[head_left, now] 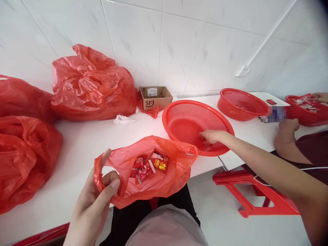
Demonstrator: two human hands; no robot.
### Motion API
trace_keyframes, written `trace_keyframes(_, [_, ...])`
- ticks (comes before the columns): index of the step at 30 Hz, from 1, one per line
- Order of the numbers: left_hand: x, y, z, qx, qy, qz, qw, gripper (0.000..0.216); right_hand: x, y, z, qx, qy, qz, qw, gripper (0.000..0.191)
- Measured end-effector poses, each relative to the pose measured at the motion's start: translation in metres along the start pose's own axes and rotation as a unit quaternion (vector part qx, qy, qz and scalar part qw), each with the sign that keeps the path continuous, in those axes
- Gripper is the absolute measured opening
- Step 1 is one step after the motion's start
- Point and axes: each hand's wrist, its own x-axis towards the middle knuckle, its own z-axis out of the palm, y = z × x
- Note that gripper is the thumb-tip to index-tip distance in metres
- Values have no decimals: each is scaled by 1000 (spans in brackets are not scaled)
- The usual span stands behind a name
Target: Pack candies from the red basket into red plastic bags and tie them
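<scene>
My left hand (99,194) grips the handle of a red plastic bag (179,167), with the fingers through the loop. The bag gapes open over the table's front edge, above my lap. Inside it lie several small red wrapped packets (146,171), one with yellow lettering (161,164). My right hand (211,137) reaches into a large red plastic colander (179,112) beside the bag. Its fingers are drawn together and point down near the colander's bottom; whatever is between them is hidden.
Full red bags (92,89) stand along the left, near a small cardboard box (159,102) and a crumpled white tissue (124,120). Another red colander (238,112) is at right. A co-worker's hand (321,97) rests at a filled red basket (307,118). Below stands a red stool (246,191).
</scene>
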Motion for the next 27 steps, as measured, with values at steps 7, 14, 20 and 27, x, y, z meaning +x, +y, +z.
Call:
trace_keyframes(7, [2, -4, -8, -16, -11, -16, 1000, 81, -19, -15, -32, 272, 0, -183, 945, 26])
trace_keyframes(14, [2, -1, -1, -16, -14, -16, 1000, 80, -71, -94, -34, 521, -60, -399, 752, 23])
trace_keyframes(20, [-5, 7, 11, -17, -3, 2, 1000, 75, -86, -175, 5, 375, -64, -439, 814, 16])
trace_keyframes(27, [-6, 7, 2, -24, 6, -10, 1000, 77, -80, -191, 22, 307, 58, -379, 871, 23])
